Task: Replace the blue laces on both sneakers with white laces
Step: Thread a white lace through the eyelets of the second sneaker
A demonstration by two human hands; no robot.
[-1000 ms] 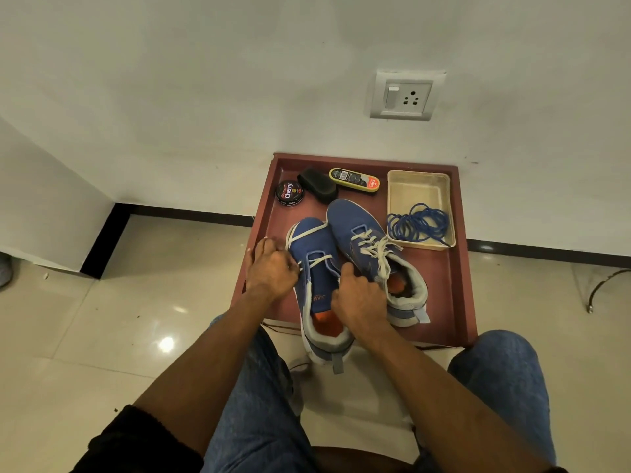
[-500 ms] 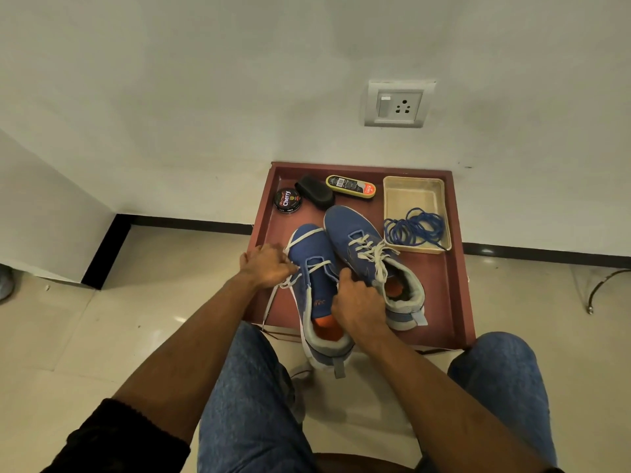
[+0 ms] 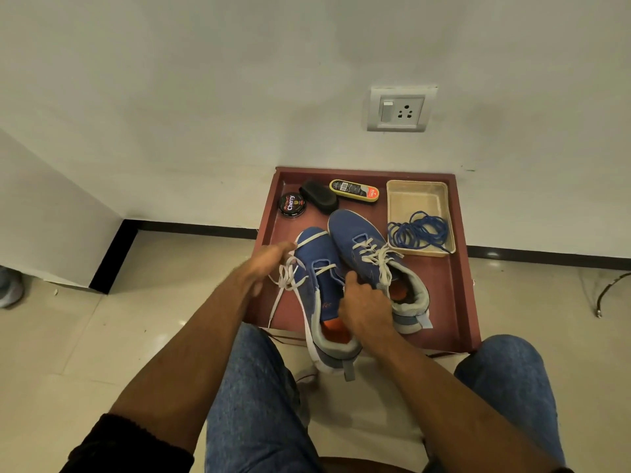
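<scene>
Holding the near sneaker (image 3: pixel 316 295) at its tongue and collar, the right hand (image 3: pixel 367 307) has its fingers curled over the upper, just above the orange insole. The left hand (image 3: pixel 264 264) is at the left side of the same shoe, with the fingers mostly stretched and blurred; the white lace (image 3: pixel 288 276) is bunched right at its fingertips, but I cannot tell if the hand pinches it or only touches it. One loose end of this lace hangs down past the edge of the tray, to the left of the shoe. The near sneaker has white lace only through its front eyelets, and its heel sticks out over the near edge of the red-brown tray (image 3: pixel 459 268). The second sneaker (image 3: pixel 372 254) lies just beside it on the right, touching it, and it is laced in white with the ends loose on top. The blue laces (image 3: pixel 420 232) lie coiled in a beige plastic tray (image 3: pixel 416 199) at the far right corner. At the far side of the red-brown tray there are a round tin of Cherry shoe polish (image 3: pixel 291 205), a black shoe brush (image 3: pixel 319 196) and a yellow and black shoe shine sponge (image 3: pixel 355 190). The tray stands against a white wall with an electric socket (image 3: pixel 399 109) above it. The person's knees in blue jeans (image 3: pixel 252 404) are on both sides.
</scene>
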